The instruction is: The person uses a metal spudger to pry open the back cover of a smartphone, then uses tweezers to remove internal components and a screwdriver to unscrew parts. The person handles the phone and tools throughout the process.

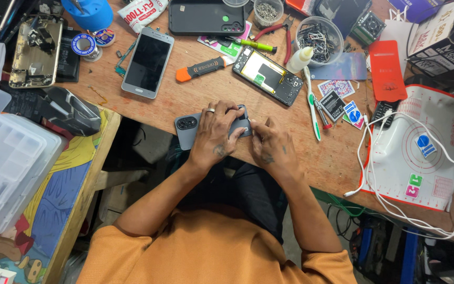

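Observation:
A grey phone (187,126) lies back-up at the near edge of the wooden workbench (185,97), its camera block pointing left. My left hand (214,134), a ring on one finger, lies across the phone's middle and grips it, fingers curled over the far edge. My right hand (270,144) sits just right of it, fingertips pinched against the phone's right end. The phone's right half is hidden under both hands. I cannot tell whether the right fingers hold a small tool.
Behind the hands lie a silver phone (147,62), an orange-and-black pry tool (200,68), an opened phone (267,76), a toothbrush (312,108) and a tub of small parts (319,37). At right a white mat (421,158) carries white cables (395,200). Clear plastic boxes (6,158) stand at left.

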